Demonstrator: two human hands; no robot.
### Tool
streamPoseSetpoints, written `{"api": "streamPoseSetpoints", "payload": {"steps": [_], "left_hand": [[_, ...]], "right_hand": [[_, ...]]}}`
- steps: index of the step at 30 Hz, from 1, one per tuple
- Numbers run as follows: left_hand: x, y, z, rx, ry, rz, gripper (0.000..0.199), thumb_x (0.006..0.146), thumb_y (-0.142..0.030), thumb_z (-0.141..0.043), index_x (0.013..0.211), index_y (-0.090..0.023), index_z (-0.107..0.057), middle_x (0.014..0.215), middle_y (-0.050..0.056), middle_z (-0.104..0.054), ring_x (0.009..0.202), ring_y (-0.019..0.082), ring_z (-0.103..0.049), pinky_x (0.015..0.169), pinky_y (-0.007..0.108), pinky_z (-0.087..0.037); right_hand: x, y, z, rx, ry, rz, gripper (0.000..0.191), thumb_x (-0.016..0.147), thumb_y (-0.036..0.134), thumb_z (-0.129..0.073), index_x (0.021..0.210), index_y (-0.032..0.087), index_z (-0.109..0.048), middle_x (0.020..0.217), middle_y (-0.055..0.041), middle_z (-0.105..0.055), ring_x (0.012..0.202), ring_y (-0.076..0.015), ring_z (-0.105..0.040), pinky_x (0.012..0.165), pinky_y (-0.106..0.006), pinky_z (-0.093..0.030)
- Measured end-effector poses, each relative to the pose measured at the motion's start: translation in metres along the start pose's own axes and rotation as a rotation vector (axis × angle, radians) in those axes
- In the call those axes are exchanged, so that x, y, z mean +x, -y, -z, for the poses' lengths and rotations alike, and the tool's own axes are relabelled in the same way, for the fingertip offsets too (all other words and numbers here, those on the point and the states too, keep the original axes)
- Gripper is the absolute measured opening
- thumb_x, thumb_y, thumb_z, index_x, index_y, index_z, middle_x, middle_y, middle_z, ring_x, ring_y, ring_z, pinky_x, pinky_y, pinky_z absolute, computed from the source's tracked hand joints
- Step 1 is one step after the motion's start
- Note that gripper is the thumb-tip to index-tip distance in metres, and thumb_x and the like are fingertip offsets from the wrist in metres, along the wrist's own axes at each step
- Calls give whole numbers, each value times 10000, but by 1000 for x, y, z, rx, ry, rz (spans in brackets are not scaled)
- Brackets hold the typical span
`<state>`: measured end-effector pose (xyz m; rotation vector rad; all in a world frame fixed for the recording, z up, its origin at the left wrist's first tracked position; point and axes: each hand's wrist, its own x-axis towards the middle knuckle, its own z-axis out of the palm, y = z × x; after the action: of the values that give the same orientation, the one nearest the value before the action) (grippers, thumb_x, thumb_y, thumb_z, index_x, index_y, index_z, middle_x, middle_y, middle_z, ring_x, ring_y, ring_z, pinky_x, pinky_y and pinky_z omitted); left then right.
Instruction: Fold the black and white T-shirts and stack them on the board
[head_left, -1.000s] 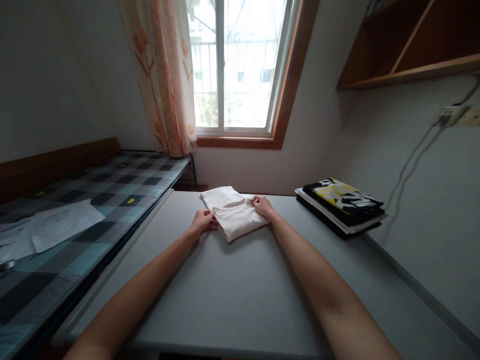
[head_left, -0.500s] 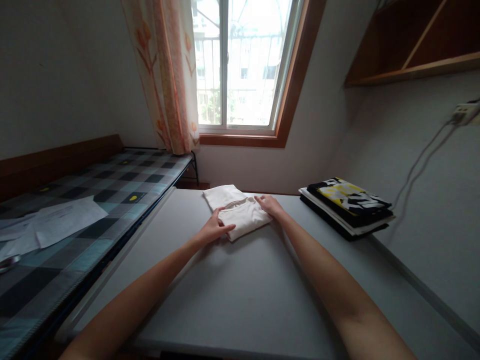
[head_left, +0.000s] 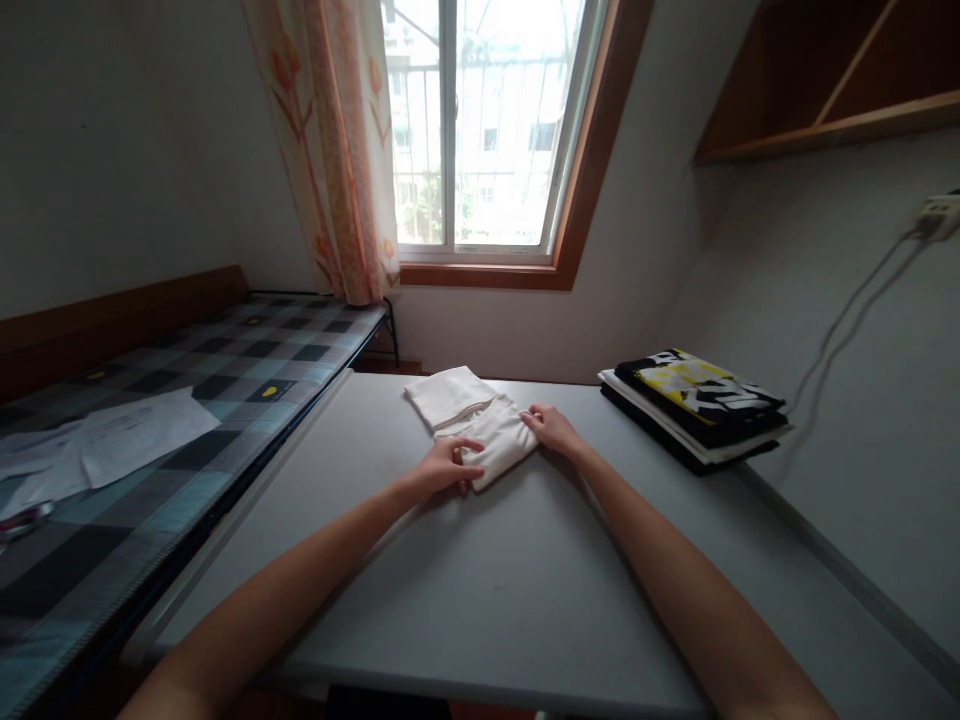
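A white folded garment (head_left: 499, 440), perhaps a T-shirt, lies on the grey-white table (head_left: 465, 590). It has a flat far-left panel and a wrinkled near-right part, with a fold line between them. My left hand (head_left: 448, 464) is at its near-left edge, thumb and fingers curved round the cloth, some fingertips below the edge. On the right side, my right hand (head_left: 555, 430) pinches the garment's edge between thumb and fingers.
A stack of folded clothes (head_left: 697, 400), black, white and yellow-patterned, sits at the table's far right. To the left is a bed with a checked mattress (head_left: 300, 352) holding papers (head_left: 150, 435). A wall shelf (head_left: 832, 125) hangs at upper right, and a curtained window (head_left: 495, 130) is ahead.
My left hand has shifted slightly right and nearer along the garment's edge. My right hand has moved a little right and nearer. The garment's near part has slid slightly with them.
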<state>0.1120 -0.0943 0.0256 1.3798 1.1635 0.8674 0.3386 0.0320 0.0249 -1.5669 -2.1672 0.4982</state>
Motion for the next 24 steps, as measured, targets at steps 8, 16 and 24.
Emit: {"api": "streamPoseSetpoints", "payload": {"steps": [8, 16, 24], "left_hand": [[10, -14, 19, 518, -125, -363, 361, 856, -425, -587, 1116, -180, -642, 1021, 102, -703, 932, 219, -668, 849, 375, -529], [20, 21, 63, 1179, -186, -380, 460, 919, -486, -468, 1323, -273, -530, 1428, 101, -482, 1288, 269, -455, 1046, 453, -340], [-4, 14, 40, 1296, -422, -471, 356, 960, -435, -396, 978, -216, -676, 933, 88, -643, 1010, 248, -532, 937, 427, -309]], "right_hand": [[-4, -32, 48, -338, -138, -187, 340, 882, 397, -510, 1115, 206, -667, 1143, -149, -656, 1054, -305, -570, 873, -406, -389], [-77, 15, 15, -405, -185, 266, 493, 888, 515, -501, 1246, 194, -608, 1347, -168, -520, 1266, -328, -396, 1019, -459, -309], [-96, 26, 16, -488, -134, 394, 242, 916, 364, -518, 921, 223, -714, 1066, -110, -637, 1034, -280, -513, 916, -412, -352]]}}
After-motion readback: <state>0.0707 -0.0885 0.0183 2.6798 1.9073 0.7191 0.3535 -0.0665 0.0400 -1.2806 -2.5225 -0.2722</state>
